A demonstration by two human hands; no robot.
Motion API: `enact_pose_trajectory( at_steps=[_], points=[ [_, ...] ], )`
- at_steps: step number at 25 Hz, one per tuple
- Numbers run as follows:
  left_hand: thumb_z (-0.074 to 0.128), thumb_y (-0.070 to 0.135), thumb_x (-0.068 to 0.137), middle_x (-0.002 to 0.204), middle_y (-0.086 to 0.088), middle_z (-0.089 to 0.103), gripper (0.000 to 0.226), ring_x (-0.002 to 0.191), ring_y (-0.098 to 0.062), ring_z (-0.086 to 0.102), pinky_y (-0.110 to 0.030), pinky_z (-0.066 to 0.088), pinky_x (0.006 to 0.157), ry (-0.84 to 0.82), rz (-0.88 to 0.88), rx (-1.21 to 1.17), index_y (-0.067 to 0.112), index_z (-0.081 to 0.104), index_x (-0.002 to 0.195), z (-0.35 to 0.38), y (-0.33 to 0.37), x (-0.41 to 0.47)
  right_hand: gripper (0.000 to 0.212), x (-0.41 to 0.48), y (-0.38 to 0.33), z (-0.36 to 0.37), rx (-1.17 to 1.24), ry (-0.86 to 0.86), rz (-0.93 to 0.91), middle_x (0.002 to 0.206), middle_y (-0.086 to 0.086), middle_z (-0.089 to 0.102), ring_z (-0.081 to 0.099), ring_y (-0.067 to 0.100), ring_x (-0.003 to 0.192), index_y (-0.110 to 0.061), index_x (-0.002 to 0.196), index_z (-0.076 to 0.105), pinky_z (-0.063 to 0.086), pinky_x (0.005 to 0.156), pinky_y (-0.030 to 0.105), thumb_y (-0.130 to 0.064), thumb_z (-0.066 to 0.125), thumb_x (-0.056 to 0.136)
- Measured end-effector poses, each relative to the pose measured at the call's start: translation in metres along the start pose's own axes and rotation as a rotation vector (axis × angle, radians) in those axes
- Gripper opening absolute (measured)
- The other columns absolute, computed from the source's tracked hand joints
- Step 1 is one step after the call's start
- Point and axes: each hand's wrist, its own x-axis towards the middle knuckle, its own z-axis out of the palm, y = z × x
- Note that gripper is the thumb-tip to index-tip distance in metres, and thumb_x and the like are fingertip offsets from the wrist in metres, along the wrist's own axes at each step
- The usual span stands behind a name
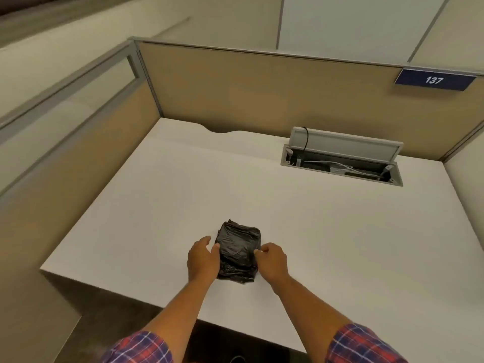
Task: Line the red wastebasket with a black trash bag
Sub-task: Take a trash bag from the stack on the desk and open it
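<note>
On the white desk (pixel 314 231), the left hand (pixel 203 258) cups a folded black trash bag (pixel 239 248) loosely, while the right hand (pixel 271 259) pinches its edge.

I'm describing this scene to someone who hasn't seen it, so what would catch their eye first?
First, the folded black trash bag lying near the front edge of the white desk, with the left hand and right hand on either side of it, the right fingers pinching its edge. Next, the open cable tray at the back right, wires showing, and the blue 137 sign on the partition above. No red wastebasket is in view.
</note>
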Motion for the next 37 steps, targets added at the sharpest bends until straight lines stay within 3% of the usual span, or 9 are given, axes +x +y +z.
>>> enact_pose_trajectory(
  at_steps=[7,10,13,17,21,27,29,33,37],
  points=[
    [0.058,0.023,0.108,0.114,-0.002,0.083,0.025,0.097,-0.024,0.068,-0.047,0.047,0.105,0.071,-0.044,0.117,0.023,0.081,0.118,0.017,0.000,0.015,0.029,0.024,-0.005,0.007,0.172,-0.013,0.183,0.081,0.008,0.068,0.064,0.024,0.073,-0.015,0.072,0.053,0.050,0.064,0.033,-0.027,0.072,0.091],
    [0.059,0.022,0.107,0.103,0.004,0.082,0.024,0.092,-0.022,0.062,-0.043,0.031,0.098,0.136,-0.106,0.125,0.029,0.082,0.110,0.021,0.002,0.012,0.031,0.025,-0.009,0.001,0.247,-0.035,0.205,0.074,0.004,0.060,0.055,0.020,0.069,-0.017,0.071,0.050,0.046,0.065,0.034,-0.023,0.076,0.087],
    [0.060,0.021,0.108,0.090,0.012,0.073,0.021,0.094,-0.023,0.066,-0.048,0.035,0.106,0.142,-0.122,0.038,0.030,0.079,0.105,0.018,0.007,0.001,0.029,0.021,-0.018,-0.005,0.371,-0.068,0.188,0.077,0.007,0.058,0.055,0.021,0.072,-0.017,0.074,0.048,0.048,0.068,0.039,-0.017,0.074,0.086],
    [0.065,0.020,0.107,0.100,0.006,0.080,0.016,0.101,-0.024,0.076,-0.046,0.062,0.098,0.073,-0.079,-0.188,0.027,0.080,0.105,0.004,0.012,-0.024,0.021,0.005,-0.028,-0.022,0.552,-0.095,0.179,0.084,0.012,0.066,0.063,0.025,0.078,-0.013,0.076,0.053,0.055,0.070,0.039,-0.011,0.070,0.089],
    [0.066,0.025,0.107,0.115,0.001,0.079,0.016,0.113,-0.022,0.074,-0.038,0.062,0.095,0.053,-0.071,-0.388,0.023,0.076,0.119,-0.005,0.022,-0.052,0.023,-0.017,-0.028,-0.049,0.761,-0.168,0.152,0.079,0.010,0.070,0.066,0.027,0.076,-0.013,0.074,0.056,0.055,0.060,0.037,-0.011,0.068,0.093],
    [0.060,0.039,0.108,0.138,-0.020,0.077,0.042,0.134,-0.035,0.068,-0.056,0.047,0.121,-0.472,-0.363,-1.179,0.012,0.071,0.139,0.000,0.046,-0.103,0.010,-0.060,-0.010,-0.082,0.887,-0.204,0.095,0.088,0.018,0.075,0.070,0.027,0.078,-0.007,0.087,0.066,0.058,0.065,0.040,-0.014,0.069,0.093],
    [0.055,0.039,0.110,0.142,-0.022,0.074,0.046,0.137,-0.039,0.068,-0.059,0.048,0.120,-0.583,-0.409,-1.323,0.010,0.068,0.144,0.004,0.048,-0.120,0.014,-0.077,0.000,-0.093,0.824,-0.156,0.086,0.089,0.017,0.076,0.071,0.024,0.078,-0.007,0.084,0.070,0.058,0.066,0.038,-0.018,0.071,0.092],
    [0.056,0.014,0.110,0.128,-0.021,0.081,0.031,0.117,-0.035,0.080,-0.045,0.070,0.088,-0.514,-0.367,-1.149,0.006,0.076,0.131,0.022,0.047,-0.148,0.013,-0.114,0.017,-0.108,0.402,0.098,0.032,0.102,0.002,0.081,0.076,0.018,0.093,-0.017,0.096,0.077,0.061,0.074,0.027,-0.029,0.075,0.092],
    [0.062,0.017,0.108,0.120,-0.013,0.086,0.025,0.109,-0.028,0.083,-0.038,0.069,0.076,-0.478,-0.284,-1.010,0.014,0.082,0.124,0.030,0.050,-0.174,0.056,-0.164,0.021,-0.114,-0.038,0.322,-0.107,0.127,-0.019,0.053,0.061,0.009,0.113,-0.036,0.132,0.054,0.057,0.094,0.030,-0.070,0.061,0.088]
  ],
)
